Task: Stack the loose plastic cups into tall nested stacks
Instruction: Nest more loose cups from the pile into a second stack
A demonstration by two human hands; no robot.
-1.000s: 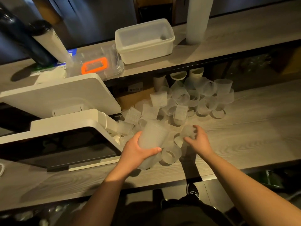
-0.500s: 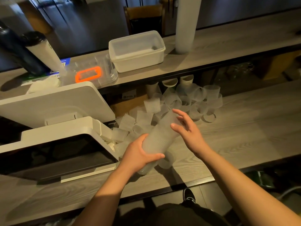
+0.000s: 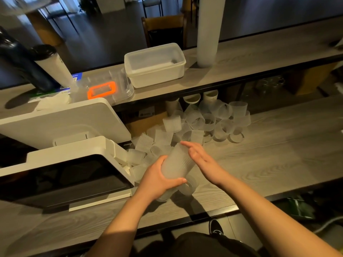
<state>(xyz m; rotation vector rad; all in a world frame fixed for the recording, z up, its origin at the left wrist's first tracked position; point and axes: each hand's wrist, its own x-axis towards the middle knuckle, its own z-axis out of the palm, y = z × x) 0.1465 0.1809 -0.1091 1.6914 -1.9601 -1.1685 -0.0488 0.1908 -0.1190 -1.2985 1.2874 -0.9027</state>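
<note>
partly hidden, the nested stack of frosted ribbed plastic cups (image 3: 176,164) shows only its middle and upper length; its lower end disappears behind the left hand (image 3: 159,179), and how many cups it holds cannot be counted through the cloudy plastic. the tall white column of stacked cups (image 3: 207,30) on the upper wooden shelf (image 3: 259,58) is cut off by the top edge. at the far left a dark bottle (image 3: 20,60) is dim and cropped. several loose frosted plastic cups (image 3: 209,121) blur into each other in the heap on the lower wooden counter (image 3: 278,145), and those nearest the white point-of-sale terminal (image 3: 65,164) are tucked behind its corner.

the left hand wraps round the stack's lower part, thumb across the near side, fingers closed behind it, holding it tilted away from the person above the counter's front part. the right hand (image 3: 202,158) lies flat and spread against the stack's right side, fingers (image 3: 187,145) extended toward its top, pressing rather than clasping, holding nothing. both forearms reach in from the bottom edge. a white rectangular plastic tub (image 3: 155,65) sits on the shelf beside a clear lid with an orange handle (image 3: 102,89).
</note>
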